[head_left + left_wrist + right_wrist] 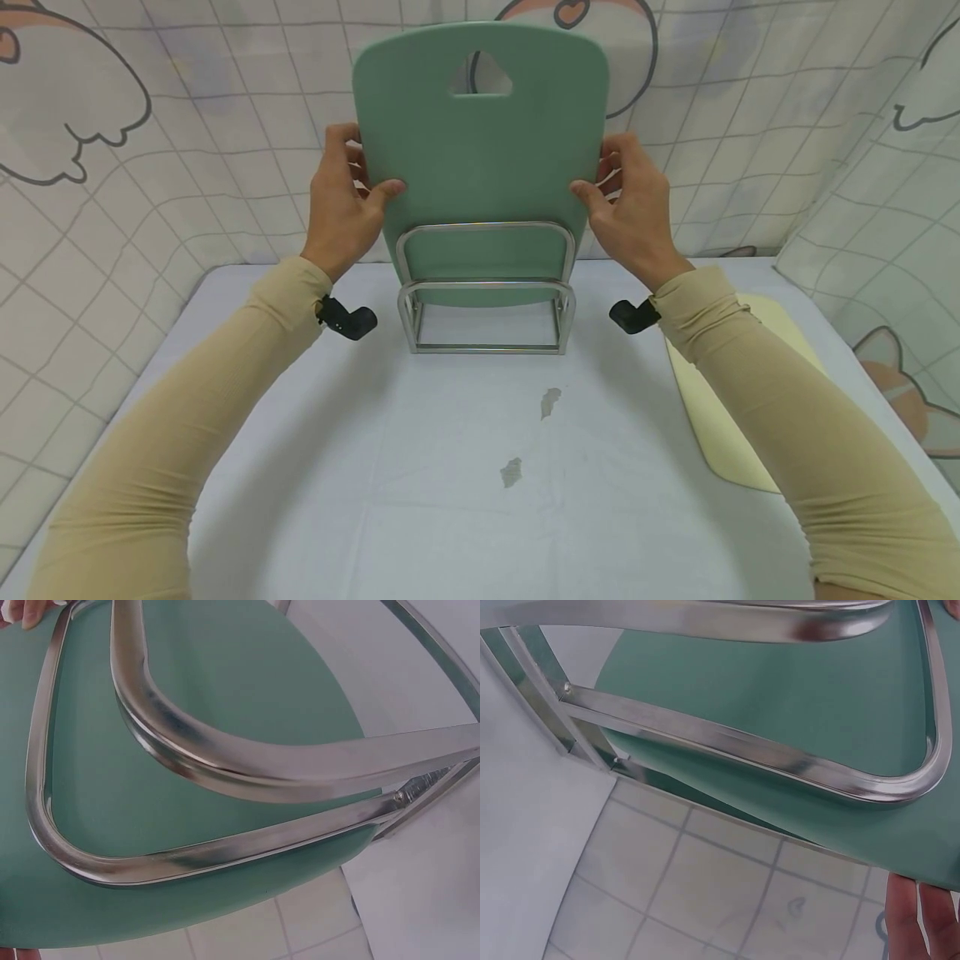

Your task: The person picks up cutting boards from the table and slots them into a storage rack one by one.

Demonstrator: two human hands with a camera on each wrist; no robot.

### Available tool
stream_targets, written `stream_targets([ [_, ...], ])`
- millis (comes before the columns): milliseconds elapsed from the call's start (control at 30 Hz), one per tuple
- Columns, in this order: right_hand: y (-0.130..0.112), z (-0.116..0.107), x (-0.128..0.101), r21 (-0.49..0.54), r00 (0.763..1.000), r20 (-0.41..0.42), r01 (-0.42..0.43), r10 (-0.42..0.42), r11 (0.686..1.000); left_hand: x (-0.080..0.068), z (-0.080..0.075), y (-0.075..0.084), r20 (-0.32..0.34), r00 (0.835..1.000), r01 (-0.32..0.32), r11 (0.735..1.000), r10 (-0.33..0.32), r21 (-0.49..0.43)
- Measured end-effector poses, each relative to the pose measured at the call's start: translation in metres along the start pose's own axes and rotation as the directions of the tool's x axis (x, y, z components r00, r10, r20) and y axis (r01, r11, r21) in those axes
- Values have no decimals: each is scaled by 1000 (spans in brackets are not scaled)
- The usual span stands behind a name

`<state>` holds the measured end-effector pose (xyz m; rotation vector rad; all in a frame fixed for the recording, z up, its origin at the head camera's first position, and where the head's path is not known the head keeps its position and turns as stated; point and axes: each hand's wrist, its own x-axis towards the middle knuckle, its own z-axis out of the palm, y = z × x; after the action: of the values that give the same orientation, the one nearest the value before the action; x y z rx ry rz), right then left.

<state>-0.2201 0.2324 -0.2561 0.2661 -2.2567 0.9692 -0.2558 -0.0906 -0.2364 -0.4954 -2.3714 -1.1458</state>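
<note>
Standing upright in the metal rack [486, 287], the green cutting board [480, 158] has both hands' fingers [352, 162] clamped on its edges.

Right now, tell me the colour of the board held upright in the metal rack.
Plain sage green board, clearest in the head view.

1. Both my arms reach forward in tan sleeves, elbows spread wide and forearms angling in toward each other.
2. My left hand [347, 198] is raised, thumb forward and fingers curled behind, pinching an edge.
3. My right hand [633, 207] mirrors it at the same height, thumb in front, fingers wrapped behind.
4. A small black camera sits under each wrist.
</note>
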Motion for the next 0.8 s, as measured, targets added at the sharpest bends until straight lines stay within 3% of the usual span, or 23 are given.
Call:
stream_targets([
  [800,2,2,1,-5,1000,2,-21,21,1000,3,1,-3,23,1000,-9,1000,8,23],
])
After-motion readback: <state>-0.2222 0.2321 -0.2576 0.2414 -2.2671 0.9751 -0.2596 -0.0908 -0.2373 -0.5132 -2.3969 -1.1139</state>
